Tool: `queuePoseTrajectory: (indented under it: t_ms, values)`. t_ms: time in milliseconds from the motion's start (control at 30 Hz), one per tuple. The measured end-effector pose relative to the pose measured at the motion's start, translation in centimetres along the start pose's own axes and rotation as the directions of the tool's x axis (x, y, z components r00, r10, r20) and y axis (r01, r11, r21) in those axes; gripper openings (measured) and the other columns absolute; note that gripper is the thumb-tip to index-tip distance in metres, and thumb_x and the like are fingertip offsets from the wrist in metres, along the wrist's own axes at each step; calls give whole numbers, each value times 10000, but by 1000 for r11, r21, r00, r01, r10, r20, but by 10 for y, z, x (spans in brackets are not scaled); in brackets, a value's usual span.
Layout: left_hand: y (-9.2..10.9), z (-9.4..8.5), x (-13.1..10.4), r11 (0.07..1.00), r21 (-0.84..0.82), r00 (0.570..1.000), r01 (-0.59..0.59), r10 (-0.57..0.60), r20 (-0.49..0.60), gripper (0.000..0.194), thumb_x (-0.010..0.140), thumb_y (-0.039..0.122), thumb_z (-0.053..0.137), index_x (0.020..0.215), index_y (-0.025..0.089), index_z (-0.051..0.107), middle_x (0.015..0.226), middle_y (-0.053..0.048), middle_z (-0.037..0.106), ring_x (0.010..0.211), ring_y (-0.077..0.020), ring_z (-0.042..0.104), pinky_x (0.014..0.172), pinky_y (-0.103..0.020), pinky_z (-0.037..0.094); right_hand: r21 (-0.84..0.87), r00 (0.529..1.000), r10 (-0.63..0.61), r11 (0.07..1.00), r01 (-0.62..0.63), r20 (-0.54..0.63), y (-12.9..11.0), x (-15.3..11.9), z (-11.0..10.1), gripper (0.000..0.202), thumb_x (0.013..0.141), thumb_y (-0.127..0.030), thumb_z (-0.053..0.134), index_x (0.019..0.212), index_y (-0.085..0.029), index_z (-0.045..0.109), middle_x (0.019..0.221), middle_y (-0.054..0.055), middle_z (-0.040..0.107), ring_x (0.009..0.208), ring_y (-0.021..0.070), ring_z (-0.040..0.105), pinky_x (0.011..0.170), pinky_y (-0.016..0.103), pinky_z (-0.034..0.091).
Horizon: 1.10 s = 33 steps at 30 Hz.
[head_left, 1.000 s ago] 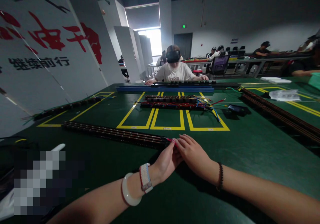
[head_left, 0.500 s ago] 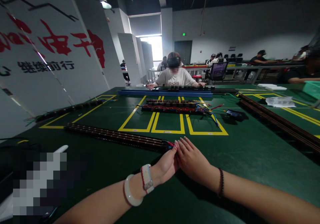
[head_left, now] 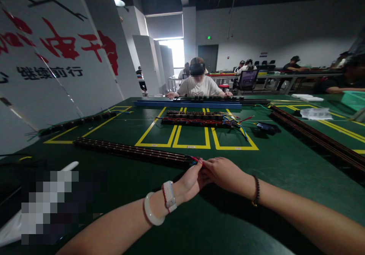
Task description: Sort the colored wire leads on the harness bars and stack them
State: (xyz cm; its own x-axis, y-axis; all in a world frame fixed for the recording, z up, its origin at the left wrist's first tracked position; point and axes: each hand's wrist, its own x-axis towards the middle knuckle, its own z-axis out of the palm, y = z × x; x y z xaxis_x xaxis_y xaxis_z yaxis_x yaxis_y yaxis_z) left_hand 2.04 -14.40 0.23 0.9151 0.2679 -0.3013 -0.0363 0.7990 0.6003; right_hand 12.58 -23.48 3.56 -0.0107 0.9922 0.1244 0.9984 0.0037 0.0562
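Observation:
A long dark bar with copper-coloured strips (head_left: pixel 128 151) lies on the green table, its right end at my hands. Red wires (head_left: pixel 195 159) come out of that end. My left hand (head_left: pixel 191 181), with a watch and a white bangle at the wrist, pinches the red wires between thumb and fingers. Pressed against it from the right, my right hand (head_left: pixel 224 173) has its fingers bent and closed at the same wires. A dark beaded bracelet circles the right wrist. The fingertips partly hide the wire ends.
Yellow tape frames (head_left: pixel 191 147) mark the green table (head_left: pixel 285 209). Wired dark strips (head_left: pixel 196 120) lie ahead, with a small black box (head_left: pixel 268 128) beside them. Another long bar (head_left: pixel 316 141) runs along the right. Opposite sits a person (head_left: pixel 196 82) behind a blue rail (head_left: pixel 188 104).
My right hand has turned and bent its fingers, which were stretched out over the left hand before. The left hand stays at the red wires. The view has shifted slightly.

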Motion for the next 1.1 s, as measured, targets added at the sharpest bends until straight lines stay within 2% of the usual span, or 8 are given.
queuePoseTrajectory:
  t_ms: [233, 500, 667, 767, 867, 933, 1000, 1100]
  values:
    - [2, 5, 1, 1000, 9, 996, 20, -19, -88, 290, 938, 311, 417, 767, 135, 571, 702, -31, 599, 641, -109, 567, 713, -270, 464, -163, 998, 39, 986, -30, 54, -1, 1, -8, 173, 875, -200, 499, 857, -133, 657, 788, 102, 671, 704, 205, 641, 624, 300, 437]
    - [3, 7, -2, 1000, 23, 994, 13, -11, -111, 220, 934, 285, 430, 806, 148, 546, 752, -26, 603, 698, -108, 569, 728, -260, 447, -258, 989, 121, 961, -96, 84, -12, 0, -1, 170, 833, -99, 525, 910, -113, 676, 846, 120, 685, 741, 243, 648, 641, 348, 467]
    - [-1, 2, 2, 1000, 6, 997, -9, 9, -73, 206, 920, 284, 464, 789, 147, 545, 742, -18, 594, 686, -107, 559, 749, -270, 433, -229, 992, 87, 971, -65, 87, -9, 0, -7, 210, 886, -144, 464, 863, -130, 672, 778, 114, 679, 690, 225, 651, 578, 305, 440]
    - [-4, -1, 4, 998, 63, 999, -29, 32, -44, 225, 922, 298, 457, 795, 139, 554, 749, -35, 608, 686, -123, 569, 754, -297, 434, -121, 987, 98, 989, -82, 125, -1, 0, -17, 316, 943, -239, 384, 833, -139, 664, 733, 100, 672, 621, 195, 635, 507, 262, 379]
    - [-5, -4, 3, 990, 116, 997, -74, 77, -21, 214, 925, 291, 446, 820, 140, 554, 761, -45, 623, 685, -135, 581, 732, -304, 436, 140, 970, 140, 975, -170, 200, 12, 1, -24, 456, 971, -382, 304, 790, -142, 646, 684, 80, 656, 559, 150, 589, 474, 234, 328]
    - [-3, -3, 0, 988, 132, 996, -84, 83, 10, 188, 926, 276, 444, 855, 141, 554, 788, -55, 637, 716, -145, 597, 728, -302, 437, 388, 953, 95, 898, -206, 287, 24, 3, -23, 517, 971, -455, 262, 787, -140, 629, 678, 63, 646, 545, 124, 559, 477, 218, 335]
    - [0, -1, -4, 987, 141, 997, -71, 64, 51, 206, 927, 294, 441, 901, 129, 562, 833, -78, 649, 755, -155, 609, 745, -302, 437, 589, 935, 17, 772, -238, 355, 36, 6, -18, 509, 962, -484, 274, 807, -134, 610, 692, 50, 640, 545, 105, 544, 491, 204, 360]
    - [4, 3, -8, 987, 158, 998, -27, 16, 67, 299, 927, 368, 428, 950, 107, 572, 871, -105, 651, 754, -161, 610, 745, -304, 436, 691, 928, -16, 672, -266, 372, 52, 11, -8, 456, 937, -489, 352, 804, -125, 594, 671, 37, 620, 544, 94, 530, 508, 198, 372]
